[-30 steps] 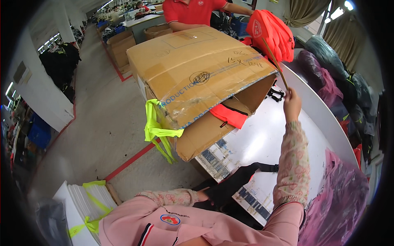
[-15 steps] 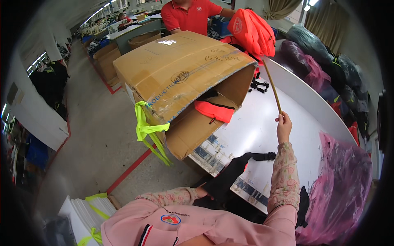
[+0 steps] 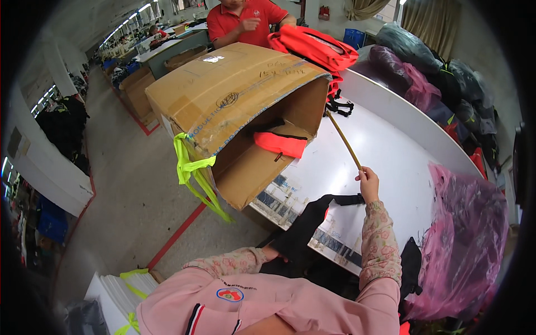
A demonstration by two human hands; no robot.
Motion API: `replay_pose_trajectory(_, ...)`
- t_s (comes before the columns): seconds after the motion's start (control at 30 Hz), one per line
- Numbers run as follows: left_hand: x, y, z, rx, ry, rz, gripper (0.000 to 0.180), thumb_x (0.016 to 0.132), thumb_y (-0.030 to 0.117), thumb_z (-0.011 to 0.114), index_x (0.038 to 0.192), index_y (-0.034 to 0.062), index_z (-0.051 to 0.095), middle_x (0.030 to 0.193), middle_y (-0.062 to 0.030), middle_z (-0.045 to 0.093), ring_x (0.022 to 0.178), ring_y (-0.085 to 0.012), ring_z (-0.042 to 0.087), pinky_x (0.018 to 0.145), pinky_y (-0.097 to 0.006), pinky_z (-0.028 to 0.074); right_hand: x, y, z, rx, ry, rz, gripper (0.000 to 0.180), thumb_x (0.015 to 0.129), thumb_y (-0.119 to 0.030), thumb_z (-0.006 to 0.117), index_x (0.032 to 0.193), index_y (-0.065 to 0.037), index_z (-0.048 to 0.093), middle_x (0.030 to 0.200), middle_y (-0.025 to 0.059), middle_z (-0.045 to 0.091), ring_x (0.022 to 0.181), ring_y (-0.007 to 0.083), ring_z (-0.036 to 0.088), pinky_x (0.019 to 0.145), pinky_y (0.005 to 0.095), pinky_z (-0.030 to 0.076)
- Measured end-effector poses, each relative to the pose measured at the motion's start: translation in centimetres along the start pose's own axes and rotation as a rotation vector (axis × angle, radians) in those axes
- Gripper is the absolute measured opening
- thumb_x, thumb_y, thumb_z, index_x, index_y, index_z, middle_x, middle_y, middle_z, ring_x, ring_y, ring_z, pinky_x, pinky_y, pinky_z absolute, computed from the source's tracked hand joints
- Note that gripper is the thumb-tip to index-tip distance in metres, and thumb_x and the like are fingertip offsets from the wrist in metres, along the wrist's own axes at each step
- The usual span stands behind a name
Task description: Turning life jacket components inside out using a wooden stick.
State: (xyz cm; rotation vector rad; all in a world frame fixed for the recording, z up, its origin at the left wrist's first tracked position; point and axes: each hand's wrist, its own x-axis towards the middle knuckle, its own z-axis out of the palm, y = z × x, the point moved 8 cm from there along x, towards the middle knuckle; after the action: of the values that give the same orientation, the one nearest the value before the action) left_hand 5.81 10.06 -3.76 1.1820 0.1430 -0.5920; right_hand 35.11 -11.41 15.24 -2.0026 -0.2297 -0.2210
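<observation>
My right hand (image 3: 368, 184) is closed around the lower end of a thin wooden stick (image 3: 344, 140). The stick slants away over the white table, its far tip beside some black straps (image 3: 338, 107). Low in front of me, my left hand (image 3: 272, 253) grips a black fabric piece (image 3: 301, 230); its fingers are partly covered by the cloth. A black strap end (image 3: 347, 199) runs from that piece onto the table, near my right wrist. An open cardboard box (image 3: 234, 95) lies on its side, with a neon-orange fabric item (image 3: 282, 144) in its mouth.
Across the table (image 3: 385, 151), a co-worker in a red shirt (image 3: 254, 22) is beside a neon-orange bag (image 3: 315, 47). Pink plastic sheeting (image 3: 460, 240) hangs at the right; stuffed bags (image 3: 413, 50) are piled behind. A yellow-green ribbon (image 3: 188, 162) hangs off the box. White sheets (image 3: 114, 298) are stacked lower left.
The stick's tip has dropped from near the orange bag to the black straps, and my right hand has shifted left and down. The co-worker's raised orange bag has come down behind the box.
</observation>
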Motion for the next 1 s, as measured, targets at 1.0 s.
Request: replay_pose_trajectory(1.0,1.8,-0.2,0.7,-0.163,-0.138,0.168,0.025,0.089,0.028,0.050,0.094,0.0061,0.061,0.079,-0.0075,0.063,0.063,-0.0170,0.059,0.058,-0.029,0.048,-0.6,-1.4,-0.1,-0.165,0.005,-0.039,0.019,0.084,-0.007,0.052,0.098,0.003,0.060,0.065,0.0060,0.060,0.057,0.0115,0.058,0.054,0.0254,0.043)
